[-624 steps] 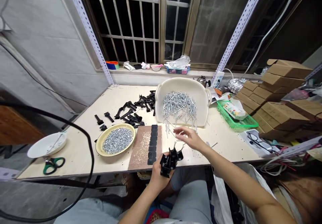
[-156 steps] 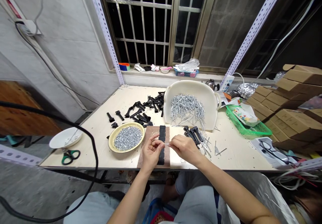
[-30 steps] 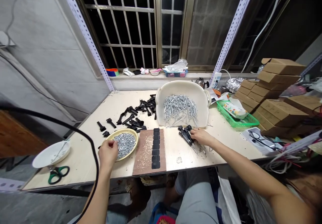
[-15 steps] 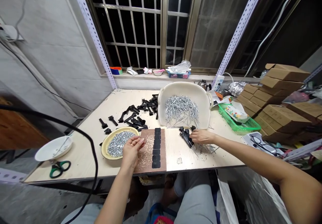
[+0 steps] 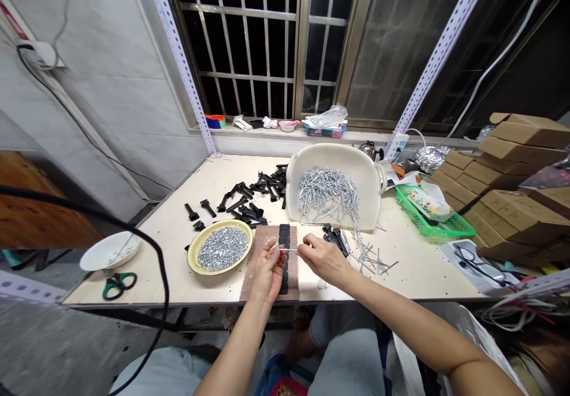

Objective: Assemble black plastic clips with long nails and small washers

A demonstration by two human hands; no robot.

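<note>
My left hand [image 5: 269, 270] is closed in a pinch above a brown board [image 5: 258, 288]. What sits in its fingertips is too small to make out. My right hand [image 5: 326, 258] comes in from the right, fingers closed on one end of a thin metal rod [image 5: 289, 250]. The rod's other end meets my left fingertips. Under the hands, a row of black rectangular pieces [image 5: 284, 282] lies along the board. A cream bowl [image 5: 192, 259] full of small shiny metal pieces [image 5: 223, 247] stands left of my left hand. Black-handled tools [image 5: 342, 243] lie just beyond my right hand.
A white basin [image 5: 332, 154] holding many metal rods [image 5: 329, 191] is tipped toward me, with loose rods [image 5: 371, 259] spilling out. Black handles [image 5: 247, 206] are heaped behind the bowl. Scissors [image 5: 119, 285], a white dish [image 5: 100, 254], a green basket [image 5: 439, 227] and cardboard boxes [image 5: 512, 218] surround these.
My right hand has moved left from the black-handled tools and now holds a thin metal rod. My left hand has shifted right, away from the bowl, and the two hands meet over the board.
</note>
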